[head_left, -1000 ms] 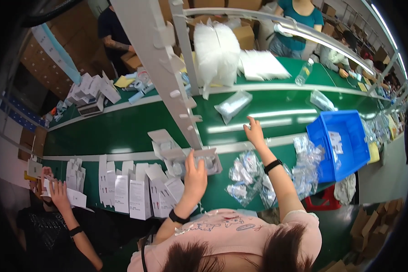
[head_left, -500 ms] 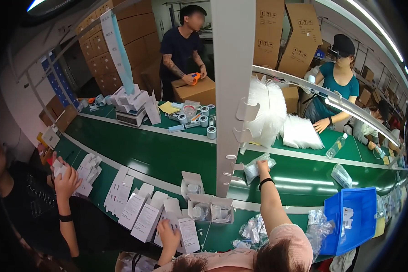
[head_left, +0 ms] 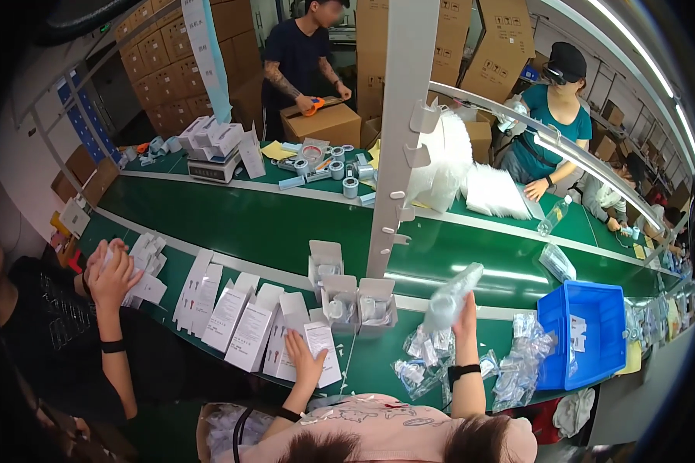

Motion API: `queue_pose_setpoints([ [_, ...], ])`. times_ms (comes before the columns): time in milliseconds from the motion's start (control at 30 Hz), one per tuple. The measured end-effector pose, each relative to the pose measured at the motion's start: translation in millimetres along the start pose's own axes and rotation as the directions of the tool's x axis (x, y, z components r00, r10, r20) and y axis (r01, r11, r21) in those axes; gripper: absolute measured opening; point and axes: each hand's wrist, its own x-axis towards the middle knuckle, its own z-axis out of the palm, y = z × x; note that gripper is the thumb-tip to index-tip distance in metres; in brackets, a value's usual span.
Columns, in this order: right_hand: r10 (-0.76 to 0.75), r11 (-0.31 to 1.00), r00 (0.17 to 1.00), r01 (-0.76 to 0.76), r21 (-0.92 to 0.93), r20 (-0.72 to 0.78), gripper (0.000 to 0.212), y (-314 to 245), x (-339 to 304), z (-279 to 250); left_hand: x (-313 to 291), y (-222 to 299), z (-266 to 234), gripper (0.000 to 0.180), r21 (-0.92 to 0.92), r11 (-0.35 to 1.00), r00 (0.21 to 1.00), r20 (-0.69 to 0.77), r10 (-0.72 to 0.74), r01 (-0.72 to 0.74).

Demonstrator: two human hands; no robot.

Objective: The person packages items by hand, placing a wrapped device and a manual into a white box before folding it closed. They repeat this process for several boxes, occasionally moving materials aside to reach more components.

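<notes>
Here we are at the green bench (head_left: 382,359), with a blue bin (head_left: 548,363) over on the right! Along the left we see a row of white boxes (head_left: 251,339); whether they hold anything, we can't tell. Beside them, three open boxes (head_left: 376,320) already have wrapped pieces inside, so we'd call their filling done, while their flaps stand unfolded. Now the clear packet (head_left: 449,299): it's outside any box, held up over the near bench, its long axis slanting, one end up and rightward, away from us, the other down and leftward. Our right hand (head_left: 466,318) grips its side; our left hand (head_left: 306,357), fingers spread, rests ungripping on the row's right end.
</notes>
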Motion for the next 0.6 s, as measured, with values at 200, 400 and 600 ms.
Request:
queue_pose_setpoints([
  [200, -0.083, 0.989, 0.996, 0.078, -0.127, -0.037, 0.056, 14, -94, 48, 3, 20, -15, 0.086, -0.029, 0.989, 0.989, -0.002, -0.147, 0.146],
  [400, 0.088, 0.982, 0.986, -0.062, -0.181, 0.141, 0.066, 39, -109, 72, -13, 23, -72, 0.098, -0.289, 0.957, 0.982, -0.190, -0.018, -0.039],
  [600, 0.277, 0.939, 0.907, -0.186, -0.288, 0.316, 0.089, 67, -123, 125, -26, 38, -66, 0.108, -0.438, 0.864, 0.969, -0.117, 0.219, -0.248],
])
